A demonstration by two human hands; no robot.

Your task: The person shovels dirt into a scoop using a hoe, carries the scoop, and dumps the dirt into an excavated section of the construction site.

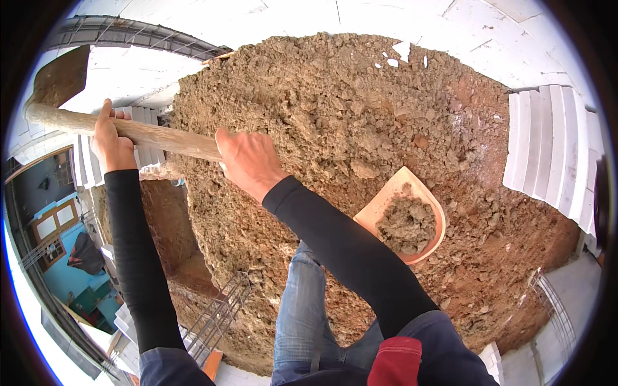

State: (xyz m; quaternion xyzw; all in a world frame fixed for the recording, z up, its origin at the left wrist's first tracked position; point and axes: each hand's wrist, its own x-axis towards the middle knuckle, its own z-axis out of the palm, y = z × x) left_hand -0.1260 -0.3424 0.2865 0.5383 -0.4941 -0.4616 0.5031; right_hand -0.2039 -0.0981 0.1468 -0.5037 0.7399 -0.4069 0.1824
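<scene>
Both my hands are wrapped round the wooden handle of a hoe point(174, 138), raised at the upper left. My left hand point(114, 145) grips nearer the blade, its index finger lying up along the wood. Closer to the handle's end, my right hand point(252, 161) is closed in a fist. The broad, soil-stained metal blade point(64, 76) stands up beyond my left hand, in front of a white wall. On the ground to the right of my right forearm lies an orange scoop-shaped pan point(432, 199) with a heap of clumpy soil point(407, 224) in it.
Loose brown soil point(302, 96) spreads around my legs. A deep pit point(168, 222) drops away at the left, near a steel rebar cage point(222, 309). Pale blocks are stacked at the right point(547, 141) and behind my left hand. White block walls point(290, 19) enclose the far side.
</scene>
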